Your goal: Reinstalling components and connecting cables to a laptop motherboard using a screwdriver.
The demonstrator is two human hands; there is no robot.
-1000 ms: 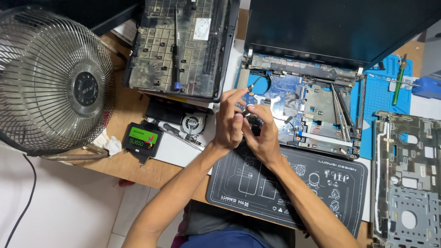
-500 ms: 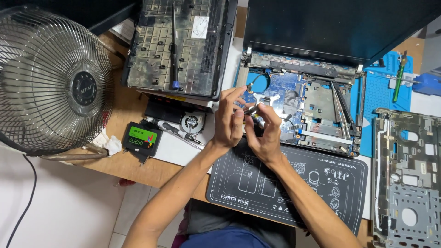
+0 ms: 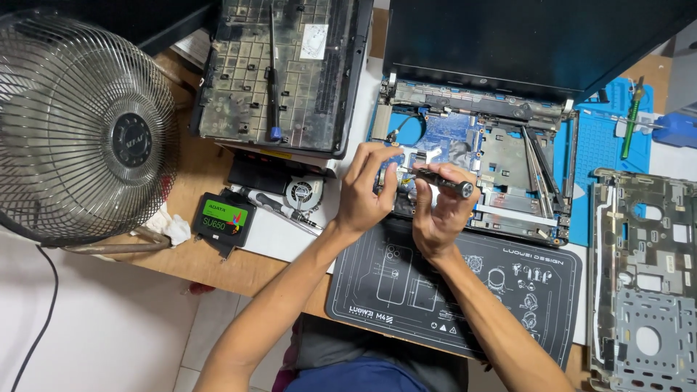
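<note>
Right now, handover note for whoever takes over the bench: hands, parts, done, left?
Right hand grips a dark screwdriver, tip toward the left hand, which pinches at the tip over the open laptop base.
Done: keyboard is off, face down at upper left; palmrest frame lies at right; cooling fan is out.
Left: blue mainboard sits in the base.

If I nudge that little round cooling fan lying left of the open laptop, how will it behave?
The cooling fan looks small and thin, so probably light; it would likely slide on the white surface rather than tip, since it lies flat. Its exposed blades look delicate, so push the housing. A loose screwdriver lies right beside it and may roll if bumped.
</note>
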